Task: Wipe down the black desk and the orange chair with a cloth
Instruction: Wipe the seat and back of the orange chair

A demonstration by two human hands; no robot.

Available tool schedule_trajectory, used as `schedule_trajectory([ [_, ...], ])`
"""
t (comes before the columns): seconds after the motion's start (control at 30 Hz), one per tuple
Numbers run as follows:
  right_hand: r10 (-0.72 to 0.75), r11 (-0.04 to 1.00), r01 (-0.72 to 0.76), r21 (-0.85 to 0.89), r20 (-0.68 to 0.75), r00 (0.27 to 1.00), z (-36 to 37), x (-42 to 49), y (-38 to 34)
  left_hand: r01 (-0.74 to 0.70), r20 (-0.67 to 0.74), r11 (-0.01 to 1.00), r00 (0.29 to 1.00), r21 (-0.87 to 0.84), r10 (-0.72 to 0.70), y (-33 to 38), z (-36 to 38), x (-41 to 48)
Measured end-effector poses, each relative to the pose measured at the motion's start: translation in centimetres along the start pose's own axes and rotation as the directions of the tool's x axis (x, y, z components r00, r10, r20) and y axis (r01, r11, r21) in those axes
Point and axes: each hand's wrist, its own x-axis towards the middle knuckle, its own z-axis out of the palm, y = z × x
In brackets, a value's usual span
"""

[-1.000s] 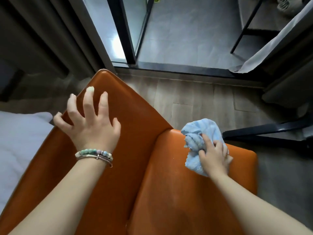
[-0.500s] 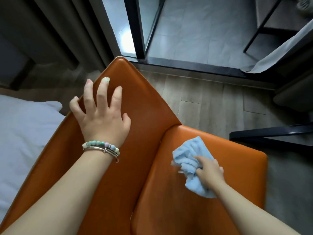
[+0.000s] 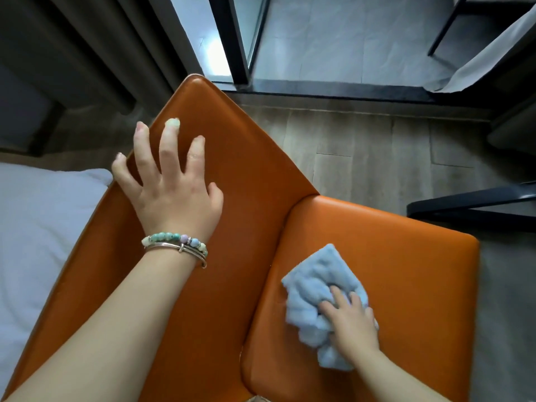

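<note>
Cloth (image 3: 316, 288): pale blue, thick and nubbly like terry towelling. It lies bunched in soft folds on the chair seat, near the seat's back left part.
Right hand (image 3: 352, 323): on top of the cloth, fingers curled into the folds, gripping the wad and pressing it down onto the seat.
Step in hand: wiping the seat, as I judge it.
How to do it well: flatten the wad so more of the towelling meets the surface. Work in overlapping strokes from the seam at the backrest out to the front edge. Run a folded edge along the seam, where dust likely gathers.
Orange chair (image 3: 406, 256): smooth, leather-like covering with a dull sheen. The seat is a padded slab with rounded corners and a piped edge. It should wipe easily and show streaks if the cloth is damp.
Backrest (image 3: 246, 169): a broad, flat panel in the same covering, narrowing to a rounded top corner.
Left hand (image 3: 171, 195): spread wide and flat on the backrest, holding nothing and bracing the chair. Firm pressure there should stop it shifting under the strokes.
Bracelets (image 3: 177, 246): a beaded strand and thin metal bangles on the left wrist.
Bed (image 3: 37, 227): white bedding just left of the chair.
Floor (image 3: 362, 146): grey wood-look planks.
Black desk: not clearly seen. A black bar (image 3: 470, 207) at the right may belong to it, but I cannot tell.
</note>
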Motion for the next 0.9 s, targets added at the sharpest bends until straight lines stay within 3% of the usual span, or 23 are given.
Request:
schedule_trajectory([
  [0.1, -0.128, 0.991, 0.131, 0.01, -0.15, 0.98, -2.5, 1.0, 0.0, 0.015, -0.016, 1.0, 1.0, 0.001, -0.015, 0.2, 0.2, 0.2],
  [0.2, 0.058, 0.981, 0.025, 0.19, -0.419, 0.906, -5.6, 3.0, 3.3, 0.028, -0.036, 0.999, 0.999, 0.016, -0.027, 0.5, 0.6, 0.5],
  [0.23, 0.169, 0.967, -0.069, 0.246, -0.412, 0.895, -6.4, 3.7, 4.8, 0.038, -0.041, 0.999, 0.998, 0.025, -0.037, 0.6, 0.7, 0.5],
  [0.3, 0.396, 0.878, -0.316, 0.36, -0.174, 0.902, -7.8, 5.3, 7.4, 0.052, -0.052, 0.998, 0.997, 0.035, -0.05, 0.8, 0.9, 0.6],
  [0.37, 0.455, 0.824, -0.444, 0.353, 0.054, 0.889, -8.1, 6.2, 7.9, 0.062, -0.061, 0.997, 0.996, 0.04, -0.06, 0.9, 1.0, 0.6],
  [0.43, 0.372, 0.911, -0.376, 0.173, 0.052, 0.927, -7.2, 6.3, 5.9, 0.072, -0.065, 0.996, 0.995, 0.051, -0.069, 0.9, 1.1, 0.7],
  [0.5, 0.157, 0.987, -0.157, -0.024, 0.0, 0.988, -5.2, 5.4, 2.9, 0.08, -0.067, 0.995, 0.995, 0.059, -0.076, 0.9, 1.0, 0.6],
  [0.57, -0.103, 0.988, 0.106, -0.117, 0.032, 0.994, -3.6, 4.2, 0.0, 0.085, -0.067, 0.995, 0.994, 0.056, -0.081, 0.9, 0.9, 0.7],
  [0.63, -0.222, 0.965, 0.217, -0.149, -0.014, 0.975, -4.4, 4.1, -1.7, 0.073, -0.059, 0.995, 0.996, 0.062, -0.07, 0.9, 0.8, 0.6],
  [0.7, -0.21, 0.972, 0.18, -0.149, -0.221, 0.952, -6.2, 5.4, -2.0, 0.042, -0.054, 0.996, 0.998, 0.08, -0.037, 0.6, 0.9, 0.3],
  [0.77, -0.102, 0.992, 0.074, -0.104, -0.297, 0.949, -8.5, 8.2, -1.7, 0.023, -0.06, 0.995, 0.998, 0.095, -0.018, 0.3, 1.0, 0.3],
  [0.9, 0.063, 0.996, -0.069, -0.055, -0.102, 0.993, -11.6, 14.0, -2.4, 0.013, -0.078, 0.992, 0.997, 0.122, -0.004, 0.3, 1.2, 0.4],
])
